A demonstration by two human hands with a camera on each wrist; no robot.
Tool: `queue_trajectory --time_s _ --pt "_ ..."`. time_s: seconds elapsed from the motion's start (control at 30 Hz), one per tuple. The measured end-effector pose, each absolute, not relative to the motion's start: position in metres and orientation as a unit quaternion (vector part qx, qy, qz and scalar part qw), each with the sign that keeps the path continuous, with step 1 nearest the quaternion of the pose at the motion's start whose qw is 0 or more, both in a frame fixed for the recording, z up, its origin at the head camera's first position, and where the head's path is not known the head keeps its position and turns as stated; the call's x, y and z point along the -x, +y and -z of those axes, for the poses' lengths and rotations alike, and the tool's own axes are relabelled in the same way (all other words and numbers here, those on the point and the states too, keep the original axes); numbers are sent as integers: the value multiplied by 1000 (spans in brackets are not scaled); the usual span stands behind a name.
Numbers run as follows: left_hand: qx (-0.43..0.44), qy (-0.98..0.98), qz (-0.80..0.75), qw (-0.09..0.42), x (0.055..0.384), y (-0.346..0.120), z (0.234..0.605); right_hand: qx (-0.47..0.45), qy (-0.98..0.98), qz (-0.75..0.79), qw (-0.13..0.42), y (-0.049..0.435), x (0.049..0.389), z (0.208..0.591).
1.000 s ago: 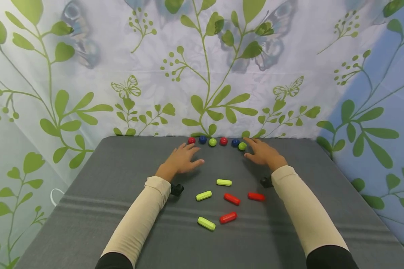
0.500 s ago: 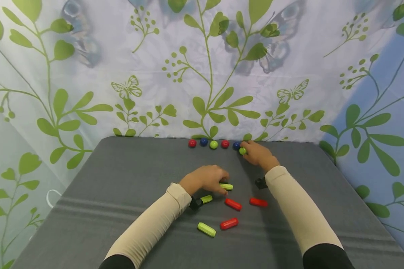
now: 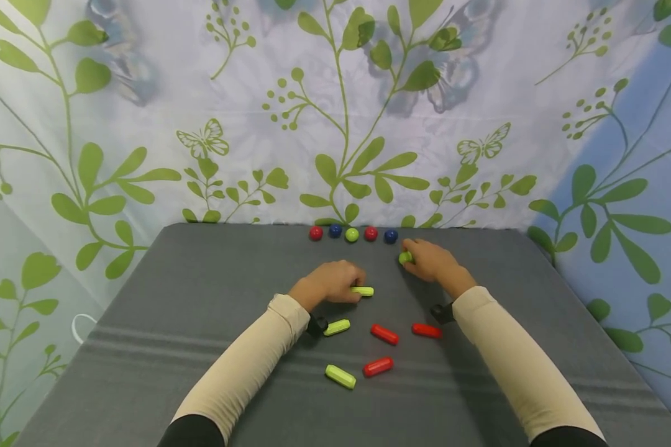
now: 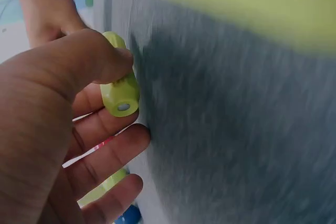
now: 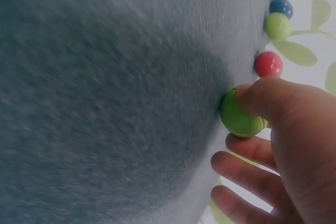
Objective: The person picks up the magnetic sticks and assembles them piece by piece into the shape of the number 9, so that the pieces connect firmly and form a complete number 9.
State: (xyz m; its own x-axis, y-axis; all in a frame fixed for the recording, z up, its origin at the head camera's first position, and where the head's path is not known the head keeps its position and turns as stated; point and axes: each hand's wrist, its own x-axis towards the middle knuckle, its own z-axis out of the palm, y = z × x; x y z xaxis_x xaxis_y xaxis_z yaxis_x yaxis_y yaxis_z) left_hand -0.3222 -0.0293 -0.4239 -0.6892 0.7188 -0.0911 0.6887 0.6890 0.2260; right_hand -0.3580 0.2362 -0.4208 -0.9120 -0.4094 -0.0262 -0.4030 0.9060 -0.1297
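Note:
My left hand point(image 3: 332, 282) pinches a yellow-green toy stick point(image 3: 365, 291) between thumb and forefinger. A grey, metal-looking spot shows in the end of that stick point(image 4: 124, 106) in the left wrist view. Further back and to the right, my right hand point(image 3: 432, 259) holds a green ball point(image 5: 239, 116) with thumb and forefinger, its other fingers spread. Two more yellow-green sticks lie on the table: one stick point(image 3: 337, 327) beside the left wrist, another stick point(image 3: 340, 377) nearer the front. Red sticks lie to their right: a middle one point(image 3: 384, 334), a right one point(image 3: 427, 330) and a front one point(image 3: 378, 366).
Along the back edge of the grey table point(image 3: 201, 323) sit several balls: a red ball point(image 3: 315, 233), a blue ball point(image 3: 335, 230), a green ball point(image 3: 351, 234), another red ball point(image 3: 371, 233) and another blue ball point(image 3: 391, 236). A leaf-patterned curtain point(image 3: 246, 143) hangs behind.
The left hand came down and right from the back row to the stick, took hold of it and shifted slightly back. The right hand gripped the end green ball and drew it off the row.

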Motion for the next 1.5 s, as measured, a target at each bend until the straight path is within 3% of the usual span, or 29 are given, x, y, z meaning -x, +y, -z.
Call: queue_trajectory --time_s 0.53,1.1,1.5 --pt "-307 945 -87 67 374 -42 424 286 950 123 23 201 344 419" --pt "-310 948 -56 53 373 -17 422 270 954 127 38 189 347 422" --pt "-312 946 -69 46 373 -19 424 277 956 97 17 165 350 421"
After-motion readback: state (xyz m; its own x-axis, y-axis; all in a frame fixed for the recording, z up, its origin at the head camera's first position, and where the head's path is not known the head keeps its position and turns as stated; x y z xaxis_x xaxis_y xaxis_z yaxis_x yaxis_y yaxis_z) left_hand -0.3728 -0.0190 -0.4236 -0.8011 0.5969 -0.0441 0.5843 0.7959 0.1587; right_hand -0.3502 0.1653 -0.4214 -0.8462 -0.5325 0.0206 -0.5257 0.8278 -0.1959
